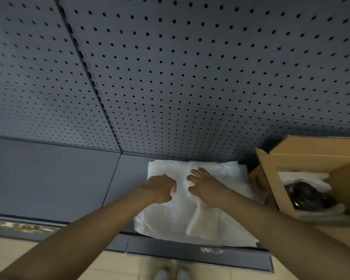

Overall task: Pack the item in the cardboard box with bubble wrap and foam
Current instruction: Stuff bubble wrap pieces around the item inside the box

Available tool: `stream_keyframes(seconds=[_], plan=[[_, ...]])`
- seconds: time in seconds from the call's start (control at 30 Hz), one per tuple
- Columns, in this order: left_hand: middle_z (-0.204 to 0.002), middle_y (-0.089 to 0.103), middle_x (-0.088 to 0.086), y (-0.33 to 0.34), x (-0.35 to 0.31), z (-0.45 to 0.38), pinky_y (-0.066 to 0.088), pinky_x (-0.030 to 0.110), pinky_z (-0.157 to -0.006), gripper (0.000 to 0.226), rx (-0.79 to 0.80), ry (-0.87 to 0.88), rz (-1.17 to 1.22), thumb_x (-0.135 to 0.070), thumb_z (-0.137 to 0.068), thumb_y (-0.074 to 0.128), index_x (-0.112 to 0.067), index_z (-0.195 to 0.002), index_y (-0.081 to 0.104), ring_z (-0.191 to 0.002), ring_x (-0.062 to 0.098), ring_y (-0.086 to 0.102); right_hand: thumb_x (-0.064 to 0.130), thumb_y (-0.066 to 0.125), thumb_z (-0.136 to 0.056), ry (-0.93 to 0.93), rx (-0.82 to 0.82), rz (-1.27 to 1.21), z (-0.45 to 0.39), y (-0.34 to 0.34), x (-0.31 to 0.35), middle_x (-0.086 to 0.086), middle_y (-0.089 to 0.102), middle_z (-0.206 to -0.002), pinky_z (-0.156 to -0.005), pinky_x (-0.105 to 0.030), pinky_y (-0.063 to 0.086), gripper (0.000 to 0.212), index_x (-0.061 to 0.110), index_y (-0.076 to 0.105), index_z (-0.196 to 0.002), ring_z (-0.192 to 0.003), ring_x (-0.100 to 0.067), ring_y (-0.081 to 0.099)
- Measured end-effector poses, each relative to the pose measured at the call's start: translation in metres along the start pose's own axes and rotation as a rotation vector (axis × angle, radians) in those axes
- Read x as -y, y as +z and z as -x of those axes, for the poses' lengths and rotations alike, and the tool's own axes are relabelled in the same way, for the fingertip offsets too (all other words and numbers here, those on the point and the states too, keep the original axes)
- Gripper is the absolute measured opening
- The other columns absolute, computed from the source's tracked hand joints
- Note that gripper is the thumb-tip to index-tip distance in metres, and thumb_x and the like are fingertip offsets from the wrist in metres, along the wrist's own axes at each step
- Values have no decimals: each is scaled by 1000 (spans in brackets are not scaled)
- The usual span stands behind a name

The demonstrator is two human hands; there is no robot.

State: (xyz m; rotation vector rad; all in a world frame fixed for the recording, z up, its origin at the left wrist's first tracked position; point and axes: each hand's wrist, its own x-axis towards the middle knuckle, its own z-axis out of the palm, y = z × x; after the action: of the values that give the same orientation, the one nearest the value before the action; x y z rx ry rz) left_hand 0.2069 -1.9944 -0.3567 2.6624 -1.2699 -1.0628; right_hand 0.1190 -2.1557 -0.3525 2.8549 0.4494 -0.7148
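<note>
Left hand (163, 188) curled, pinching foam sheet (190, 201); right hand (203, 185) spread flat on it. Risk: thin sheet tears or slides off the table (49, 178) edge if tugged.

No words or numbers can be read here. The cardboard box (303, 164) has a small dark mark on its left flap, but it is too blurry to read. A smeared pale mark sits on the front edge of the dark shelf (190, 253), and it cannot be read either.
</note>
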Motion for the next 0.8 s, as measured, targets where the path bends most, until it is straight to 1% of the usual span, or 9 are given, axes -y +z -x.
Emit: stream_keyframes(seconds=[0.1, 0.17, 0.23, 0.3, 0.4, 0.47, 0.57, 0.7, 0.8], plan=[[-135, 53, 4, -19, 2, 10, 42, 30, -97, 34, -10, 24, -69, -24, -95, 52, -19, -129, 54, -120, 22, 53, 0, 54, -83, 14, 5, 5, 8, -18, -3, -14, 58, -118, -118, -44, 9, 32, 8, 58, -114, -123, -30, 43], [-138, 51, 6, -42, 1, 19, 40, 31, -99, 36, -65, 25, -104, -30, -99, 47, -19, -133, 51, -123, 24, 51, 6, 59, -79, 55, 4, -81, 12, -35, -7, -6, 59, -98, -114, -38, 19, 30, 14, 56, -108, -107, -27, 51], [-138, 52, 6, -69, -3, 31, 40, 32, -99, 42, -135, 37, -113, -40, -99, 42, -19, -135, 50, -122, 25, 51, 11, 65, -76, 116, -35, -226, 18, -58, -12, 1, 51, -84, -85, -25, 39, 22, 21, 54, -92, -92, -24, 53], [-132, 56, 3, -90, -7, 43, 42, 30, -96, 50, -146, 103, -96, -51, -95, 45, -20, -133, 51, -118, 23, 54, 15, 71, -74, 189, -61, -377, 23, -80, -17, 4, 52, -80, -62, -23, 39, 23, 25, 52, -82, -85, -20, 54], [-128, 58, -3, -108, -12, 59, 44, 33, -97, 57, -111, 196, -145, -50, -84, 64, -23, -132, 51, -115, 19, 55, 20, 77, -72, 244, -127, -504, 29, -105, -22, -2, 60, -97, -78, -32, 48, 34, 20, 61, -102, -92, -21, 56], [-125, 60, -2, -113, -12, 64, 43, 30, -91, 53, -162, 207, -203, -36, -82, 69, -23, -130, 50, -111, 20, 55, 25, 80, -72, 233, -214, -459, 32, -116, -26, -4, 58, -112, -93, -34, 43, 42, 17, 62, -108, -104, -21, 49], [-110, 63, 4, -118, -8, 67, 50, 36, -81, 36, -272, 184, -116, -25, -83, 69, -23, -115, 53, -98, 24, 60, 32, 75, -76, 333, -438, -285, 44, -130, -24, -3, 27, -150, -114, -40, 22, 64, 24, 48, -134, -138, -26, 22], [-98, 62, -1, -130, 2, 66, 49, 32, -77, 28, -376, 201, 112, -16, -79, 70, -21, -105, 60, -91, 18, 60, 31, 67, -84, 575, -662, -337, 55, -134, -11, -6, 32, -141, -107, -35, 31, 60, 20, 39, -137, -132, -25, 29], [-102, 69, 1, -133, 6, 65, 50, 31, -83, 26, -389, 231, 210, -10, -79, 71, -19, -103, 64, -96, 18, 64, 25, 64, -88, 514, -550, -719, 60, -130, -4, -6, 33, -141, -101, -33, 40, 59, 16, 35, -139, -128, -23, 36]])
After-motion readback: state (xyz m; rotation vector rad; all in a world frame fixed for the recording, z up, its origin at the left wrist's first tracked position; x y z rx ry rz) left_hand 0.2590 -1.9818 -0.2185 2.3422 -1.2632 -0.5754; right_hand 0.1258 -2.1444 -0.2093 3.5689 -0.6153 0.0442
